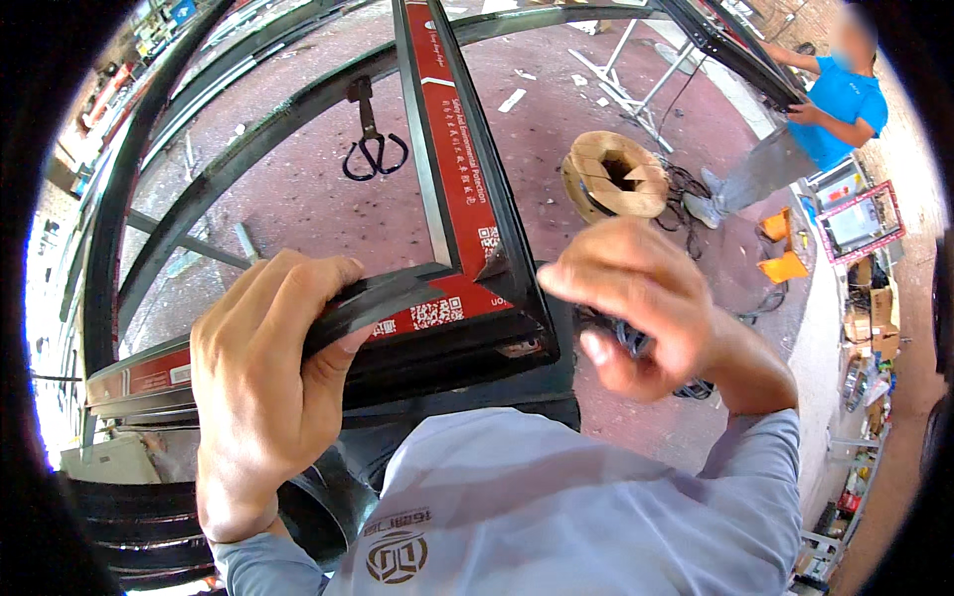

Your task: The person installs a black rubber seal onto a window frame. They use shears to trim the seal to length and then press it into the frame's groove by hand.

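Observation:
In front of me is a dark window or door frame [447,343], its faces covered with red printed protective film [454,134]. My left hand [263,343] is closed around a flat black strip, perhaps rubber seal [383,298], which runs along the frame's near bar to the inner corner. My right hand [636,298] hovers just right of that corner, slightly blurred, with its fingers curled. Something dark and grey shows between its thumb and fingers, but I cannot tell whether it is held or lies behind. Black-handled scissors [373,144] hang on a curved dark bar beyond the near bar.
A wooden cable spool [616,177] stands on the reddish floor, with black cables [686,204] beside it. Farther right a person in a blue shirt [845,114] holds another dark frame [735,55]. Orange pieces [780,248] and a cluttered shelf [865,318] line the right side.

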The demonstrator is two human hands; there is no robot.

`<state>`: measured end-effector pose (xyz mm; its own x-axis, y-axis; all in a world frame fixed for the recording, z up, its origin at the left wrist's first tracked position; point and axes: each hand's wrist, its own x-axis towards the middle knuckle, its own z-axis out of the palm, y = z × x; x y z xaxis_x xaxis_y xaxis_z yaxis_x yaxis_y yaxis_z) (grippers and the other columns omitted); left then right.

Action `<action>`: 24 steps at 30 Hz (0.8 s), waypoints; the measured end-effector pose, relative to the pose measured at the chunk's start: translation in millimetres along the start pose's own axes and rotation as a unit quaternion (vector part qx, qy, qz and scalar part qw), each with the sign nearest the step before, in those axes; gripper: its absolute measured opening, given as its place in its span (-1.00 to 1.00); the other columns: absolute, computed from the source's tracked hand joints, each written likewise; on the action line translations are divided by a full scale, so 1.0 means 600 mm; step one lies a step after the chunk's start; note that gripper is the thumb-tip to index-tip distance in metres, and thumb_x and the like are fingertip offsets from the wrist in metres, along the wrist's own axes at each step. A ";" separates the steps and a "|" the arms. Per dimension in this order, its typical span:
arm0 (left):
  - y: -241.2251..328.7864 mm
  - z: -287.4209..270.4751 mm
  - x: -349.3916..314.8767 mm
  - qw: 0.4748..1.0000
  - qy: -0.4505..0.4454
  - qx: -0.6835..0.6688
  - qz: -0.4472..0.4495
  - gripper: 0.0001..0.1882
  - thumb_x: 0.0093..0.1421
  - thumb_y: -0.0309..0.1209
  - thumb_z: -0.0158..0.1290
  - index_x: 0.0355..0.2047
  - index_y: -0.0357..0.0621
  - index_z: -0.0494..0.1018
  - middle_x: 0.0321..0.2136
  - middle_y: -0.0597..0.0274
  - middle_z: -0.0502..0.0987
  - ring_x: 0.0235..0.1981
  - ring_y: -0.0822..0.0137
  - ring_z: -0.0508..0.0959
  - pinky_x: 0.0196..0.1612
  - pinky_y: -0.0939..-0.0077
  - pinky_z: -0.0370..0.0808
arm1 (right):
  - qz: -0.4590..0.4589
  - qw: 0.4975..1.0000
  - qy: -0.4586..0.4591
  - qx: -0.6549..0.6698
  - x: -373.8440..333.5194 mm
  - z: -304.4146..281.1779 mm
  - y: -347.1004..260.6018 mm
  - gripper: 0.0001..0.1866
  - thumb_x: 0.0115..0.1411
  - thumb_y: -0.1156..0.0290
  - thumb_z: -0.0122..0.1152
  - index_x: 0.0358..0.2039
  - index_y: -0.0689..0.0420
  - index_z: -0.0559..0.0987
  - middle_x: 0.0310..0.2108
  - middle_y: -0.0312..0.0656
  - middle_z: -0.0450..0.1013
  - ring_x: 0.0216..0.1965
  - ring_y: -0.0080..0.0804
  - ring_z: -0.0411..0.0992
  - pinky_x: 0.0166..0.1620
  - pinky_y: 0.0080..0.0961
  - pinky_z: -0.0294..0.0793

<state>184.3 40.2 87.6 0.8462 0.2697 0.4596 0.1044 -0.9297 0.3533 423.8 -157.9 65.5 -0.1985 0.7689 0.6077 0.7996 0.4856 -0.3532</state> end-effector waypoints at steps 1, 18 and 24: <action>0.000 0.000 0.002 1.000 0.004 0.001 0.003 -0.73 0.23 -0.31 0.21 -0.23 -0.28 0.51 -0.47 0.03 0.49 -0.46 -0.04 0.54 -0.37 0.21 0.45 | 0.000 1.000 0.012 0.007 -0.005 0.008 -0.001 -0.44 -0.01 0.64 0.19 0.10 0.32 0.56 -0.14 0.00 0.52 -0.24 -0.08 0.51 -0.15 -0.22 0.55; 0.010 0.005 -0.001 0.999 0.009 0.018 -0.040 -0.66 0.33 -0.20 0.16 -0.23 -0.31 0.55 -0.41 -0.01 0.58 -0.40 -0.07 0.60 -0.28 0.26 0.51 | -0.075 0.984 0.156 0.041 -0.052 0.088 0.049 -0.55 0.14 0.56 0.09 0.06 0.29 0.64 -0.10 -0.05 0.52 -0.19 -0.12 0.53 -0.11 -0.26 0.61; 0.007 0.005 0.002 0.999 0.006 0.001 -0.047 -0.71 0.32 -0.27 0.12 -0.22 -0.32 0.54 -0.40 -0.03 0.59 -0.38 -0.05 0.61 -0.24 0.25 0.52 | -0.079 0.983 0.163 0.034 -0.049 0.091 0.060 -0.56 0.08 0.56 0.14 0.02 0.28 0.65 -0.09 -0.01 0.53 -0.18 -0.10 0.54 -0.11 -0.24 0.60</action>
<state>187.3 35.7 87.2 0.8263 0.3592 0.4338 0.1843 -0.9003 0.3943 427.4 -140.1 -4.0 -0.1156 0.5133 0.8504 0.7321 0.6227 -0.2763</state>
